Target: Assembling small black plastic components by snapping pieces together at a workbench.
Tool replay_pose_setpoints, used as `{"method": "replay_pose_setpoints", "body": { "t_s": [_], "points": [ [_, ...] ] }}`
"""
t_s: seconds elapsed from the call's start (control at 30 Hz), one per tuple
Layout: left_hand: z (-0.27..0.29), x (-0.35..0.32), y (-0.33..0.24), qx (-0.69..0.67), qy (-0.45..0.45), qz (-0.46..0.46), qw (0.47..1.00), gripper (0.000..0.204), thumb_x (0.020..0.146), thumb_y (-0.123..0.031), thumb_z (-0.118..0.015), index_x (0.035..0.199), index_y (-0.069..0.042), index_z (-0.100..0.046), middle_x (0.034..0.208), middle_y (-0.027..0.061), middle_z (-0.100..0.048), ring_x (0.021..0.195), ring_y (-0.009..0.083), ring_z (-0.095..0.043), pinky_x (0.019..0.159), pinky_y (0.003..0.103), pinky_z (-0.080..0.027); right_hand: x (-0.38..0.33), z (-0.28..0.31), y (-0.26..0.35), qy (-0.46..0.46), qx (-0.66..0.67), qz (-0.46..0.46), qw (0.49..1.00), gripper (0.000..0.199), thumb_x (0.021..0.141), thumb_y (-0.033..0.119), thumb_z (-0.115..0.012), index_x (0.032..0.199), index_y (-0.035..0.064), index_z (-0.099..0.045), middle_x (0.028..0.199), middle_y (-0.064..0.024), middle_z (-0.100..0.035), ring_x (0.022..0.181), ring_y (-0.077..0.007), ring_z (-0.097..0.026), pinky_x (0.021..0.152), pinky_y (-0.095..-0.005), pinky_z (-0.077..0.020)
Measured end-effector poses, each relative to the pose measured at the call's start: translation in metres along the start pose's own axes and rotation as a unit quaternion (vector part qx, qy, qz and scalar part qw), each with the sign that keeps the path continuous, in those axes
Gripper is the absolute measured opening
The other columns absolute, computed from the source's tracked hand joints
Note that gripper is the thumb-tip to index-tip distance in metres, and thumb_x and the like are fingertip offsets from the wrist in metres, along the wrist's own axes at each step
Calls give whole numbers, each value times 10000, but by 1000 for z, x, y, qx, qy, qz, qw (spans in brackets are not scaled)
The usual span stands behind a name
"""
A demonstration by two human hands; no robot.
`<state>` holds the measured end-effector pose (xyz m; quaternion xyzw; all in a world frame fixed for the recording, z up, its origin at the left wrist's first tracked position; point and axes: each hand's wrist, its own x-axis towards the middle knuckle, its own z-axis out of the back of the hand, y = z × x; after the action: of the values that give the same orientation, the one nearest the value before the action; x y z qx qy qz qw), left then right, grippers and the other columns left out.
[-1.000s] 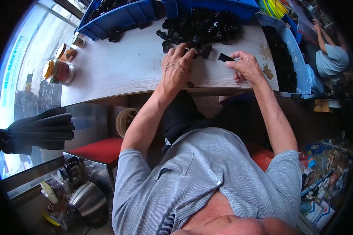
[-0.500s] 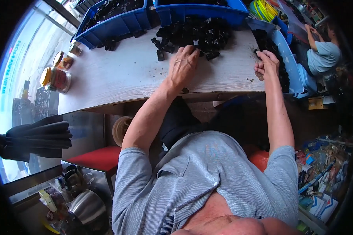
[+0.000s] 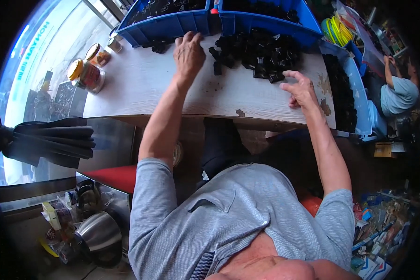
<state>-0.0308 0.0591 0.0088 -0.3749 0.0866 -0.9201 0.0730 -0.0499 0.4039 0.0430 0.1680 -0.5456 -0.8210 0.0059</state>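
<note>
On worn white table [image 3: 140,88], left hand [image 3: 189,56] fingers spread flat, right hand [image 3: 301,88] fingers splayed touching black parts [image 3: 261,53].

left hand [image 3: 189,55] slid up off the black parts pile [image 3: 259,52] toward the blue bin [image 3: 172,25], right hand [image 3: 299,88] came back from the side tray [image 3: 354,84] to the pile's edge, fingers spread

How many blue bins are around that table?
3 in view: one blue bin at the table's far left, a second beside it, a third along the right edge. More may lie outside the picture.
</note>
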Motion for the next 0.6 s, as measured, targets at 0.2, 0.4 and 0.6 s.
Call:
{"method": "replay_pose_setpoints", "body": {
  "t_s": [0.2,0.4,0.6],
  "points": [
    [-25,13,45,56,91,-57,993,260,881,-145,-618,1126,-154,-707,1140,106,-686,1051,364,-631,865,461,-532,9,-12,2,3,-74,26,997,372,825,122,-750,1191,151,-691,708,-38,-628,436,-102,-492,365,-288,-431],
    [-33,18,65,53,58,-74,994,184,895,-134,-591,1039,-152,-705,978,110,-708,928,346,-671,800,454,-549,6,-23,14,-18,-107,-2,994,291,852,198,-746,1125,103,-711,729,-38,-641,438,-101,-495,393,-282,-447],
    [-17,17,48,52,105,-51,992,205,928,-210,-581,1050,-119,-718,908,158,-720,870,364,-697,776,479,-542,5,-12,9,24,-59,-64,996,320,857,250,-767,1115,70,-707,707,-43,-624,442,-92,-500,404,-281,-458]
  ]
}}
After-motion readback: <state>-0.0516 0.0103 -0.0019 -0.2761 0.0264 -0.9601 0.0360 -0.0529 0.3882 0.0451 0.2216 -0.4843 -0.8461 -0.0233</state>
